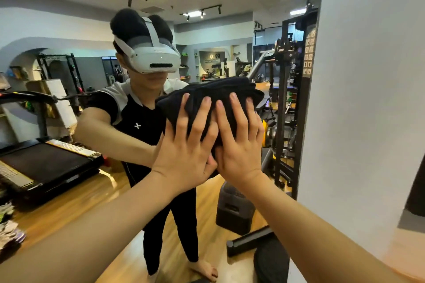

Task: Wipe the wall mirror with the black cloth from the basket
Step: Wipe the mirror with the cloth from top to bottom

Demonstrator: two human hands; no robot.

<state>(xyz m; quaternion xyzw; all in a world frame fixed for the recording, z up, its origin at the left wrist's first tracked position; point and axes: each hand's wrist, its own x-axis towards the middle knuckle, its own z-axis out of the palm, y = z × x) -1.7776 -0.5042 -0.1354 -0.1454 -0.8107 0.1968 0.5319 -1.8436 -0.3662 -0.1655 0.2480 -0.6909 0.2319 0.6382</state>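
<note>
Both grips flat, left hand (pixel 184 156) and right hand (pixel 239 145) press my bunched black fabric cloth (pixel 207 96) on the frameless wall mirror (pixel 80 30); wiping underway, glass toward nine o'clock seemingly left.

Left hand (pixel 184 151): we hold it flat, fingers straight and spread, pointing up and away from us.
Right hand (pixel 239 140): flat too, fingers straight, just right of the left, thumbs meeting low.
Arms: both bare forearms reach far forward from near, converging at the wrists.
</note>
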